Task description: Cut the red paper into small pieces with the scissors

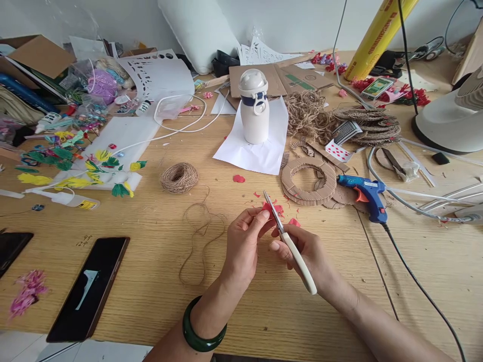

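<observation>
My left hand point(245, 241) pinches a small red piece point(278, 210), paper or thin fabric, between thumb and fingertips. In my right hand point(302, 249) is a pair of scissors point(300, 259) with white handles, the blades pointing up and left across the red piece. Beside the blades, another bit of red point(294, 222) shows at my right fingertips; whether it is held or lies on the table I cannot tell. A red cut shape point(238, 178) lies flat beyond my hands, with small red scraps scattered around.
Left of my hands sits a ball of twine point(179, 177) with a loose strand. A white bottle point(254, 108) stands on paper. To the right are a cardboard ring point(308, 181) and a blue glue gun point(368, 193) with a trailing cord. A phone point(88, 289) lies front left.
</observation>
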`<state>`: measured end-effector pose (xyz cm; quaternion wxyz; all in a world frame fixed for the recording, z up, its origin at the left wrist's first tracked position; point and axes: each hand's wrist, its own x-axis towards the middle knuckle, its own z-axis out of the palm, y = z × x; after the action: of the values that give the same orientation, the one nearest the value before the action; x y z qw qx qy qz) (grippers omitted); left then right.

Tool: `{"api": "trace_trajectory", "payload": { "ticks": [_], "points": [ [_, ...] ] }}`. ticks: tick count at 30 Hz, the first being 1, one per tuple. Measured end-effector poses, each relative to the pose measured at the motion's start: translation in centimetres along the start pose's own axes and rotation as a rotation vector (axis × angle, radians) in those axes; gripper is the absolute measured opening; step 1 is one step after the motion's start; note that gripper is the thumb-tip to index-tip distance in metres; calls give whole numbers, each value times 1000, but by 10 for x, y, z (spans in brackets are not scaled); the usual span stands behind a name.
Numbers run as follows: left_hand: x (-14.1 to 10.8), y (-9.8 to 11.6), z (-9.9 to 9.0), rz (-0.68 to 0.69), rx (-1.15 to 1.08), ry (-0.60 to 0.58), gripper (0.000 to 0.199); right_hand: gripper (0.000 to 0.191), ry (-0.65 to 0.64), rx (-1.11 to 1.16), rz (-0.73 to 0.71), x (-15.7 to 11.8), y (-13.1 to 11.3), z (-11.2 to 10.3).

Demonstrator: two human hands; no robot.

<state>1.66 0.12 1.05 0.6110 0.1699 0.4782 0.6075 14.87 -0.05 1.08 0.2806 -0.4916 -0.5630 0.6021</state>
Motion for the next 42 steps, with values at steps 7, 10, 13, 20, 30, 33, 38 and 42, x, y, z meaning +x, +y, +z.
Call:
{"api": "trace_trajectory", "payload": {
  "ticks": [7, 10, 13, 20, 30, 33, 38, 42],
  "points": [
    [1, 1, 0, 17, -24, 9, 14, 47, 3, -22, 8, -1, -2, -1],
    [2, 1, 0, 21, -30, 8, 14, 48, 1, -24, 10, 0, -3, 0],
    [2, 2, -1, 17, -28, 16, 14, 47, 4, -30, 9, 0, -3, 0],
    [2, 3, 0, 23, -19, 39, 14, 46, 8, -68, 2, 0, -1, 0],
    [4, 3, 0, 68, -44, 48, 14, 45, -11, -85, 5, -1, 1, -1],
    [3, 2, 0, 60, -38, 29, 16, 46, -1, -99, 7, -1, 1, -1],
    [3, -2, 0, 33, -17, 15, 18, 46, -1, -103, 4, -1, 2, -1],
    [4, -2, -1, 46, -21, 37, 17, 46, 3, -109, 7, -1, 2, -1]
  ]
}}
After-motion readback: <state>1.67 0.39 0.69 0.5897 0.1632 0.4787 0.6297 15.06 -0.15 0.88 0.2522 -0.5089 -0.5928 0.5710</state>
